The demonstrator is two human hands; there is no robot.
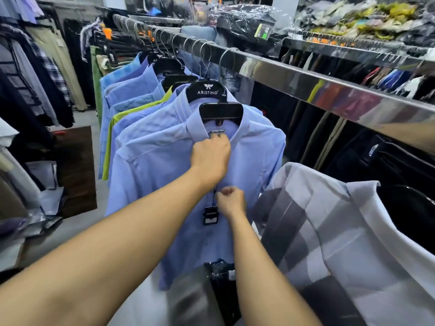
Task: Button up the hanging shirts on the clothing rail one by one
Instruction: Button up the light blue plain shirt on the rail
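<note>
**A:** The clothing rail (306,83) is the biggest thing ahead of you. It is a shiny steel bar running from your upper left across to the right edge, with a row of shirts (131,95) hooked along it.

**B:** The one you're working on is the light-blue shirt (153,175). It is the nearest of that row, it hangs from the rail facing you, and it sits in the middle of your view. A grey checked shirt (329,231) hangs closer to you on its right, just beside its sleeve.

**A:** Further back in the row, a lime-green shirt (120,121) shows between the blue ones.

**B:** Your shirt sits on a black hanger (221,111). Right behind that is the ARISTINO hanger (207,90), with its name in white letters.

**A:** Your left hand (210,158) is high on the shirt front, at the bottom of the collar opening. Its fingers are curled in and bunched on the cloth at the neck.

**B:** Your right hand (231,201) is lower on the same front edge, just under your left wrist. Thumb and fingertips are pinched together on the placket. I can't tell whether there's a button between them, because the fingers cover that spot.

**A:** Just left of your right hand, a black swing tag (210,216) hangs on a cord against the shirt front.

**B:** The smallest thing is the neck label (217,132) inside the collar, right at your left fingertips. Its print is too blurred to read.
</note>
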